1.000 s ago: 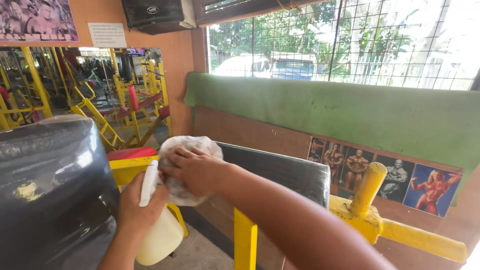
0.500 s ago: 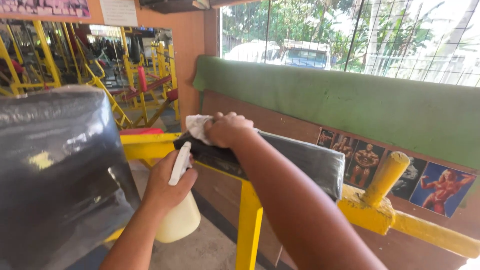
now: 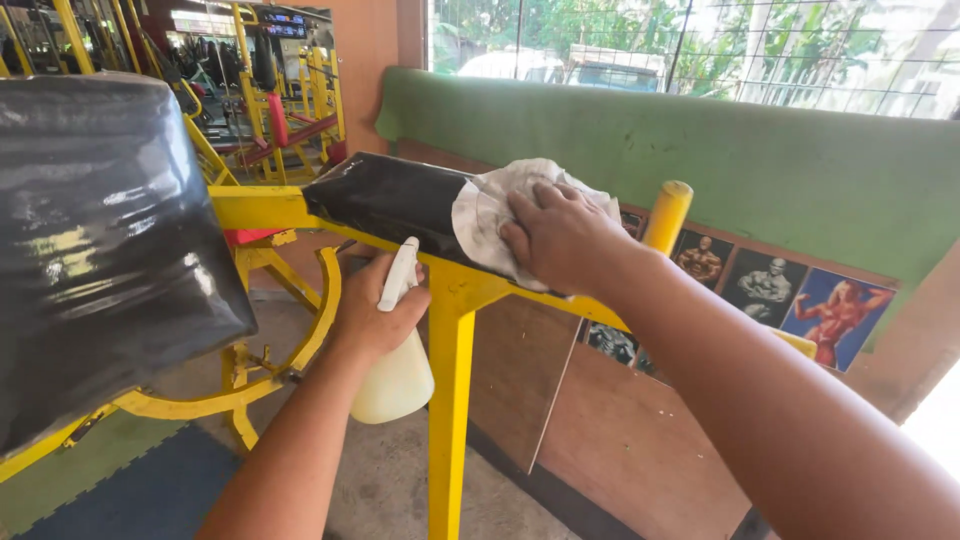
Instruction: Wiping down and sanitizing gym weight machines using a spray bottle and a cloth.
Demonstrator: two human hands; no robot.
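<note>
My right hand (image 3: 560, 235) presses a white cloth (image 3: 485, 215) flat against the right end of a black padded rest (image 3: 385, 200) on a yellow machine frame (image 3: 450, 390). My left hand (image 3: 375, 305) hangs below the pad, closed around a pale cream spray bottle (image 3: 395, 375) with a white trigger head, its body pointing down. Part of the pad lies hidden under the cloth and my hand.
A large black padded cushion (image 3: 95, 240) fills the left. A yellow post (image 3: 667, 215) rises behind my right hand. A green-topped wooden wall with posters (image 3: 780, 290) runs behind. Mirrors reflecting yellow gym machines (image 3: 270, 90) are at the far left; concrete floor and mats lie below.
My right hand has slid the cloth from the pad's left end to its right end. The view has dropped and the spray bottle stayed low in my left hand.
</note>
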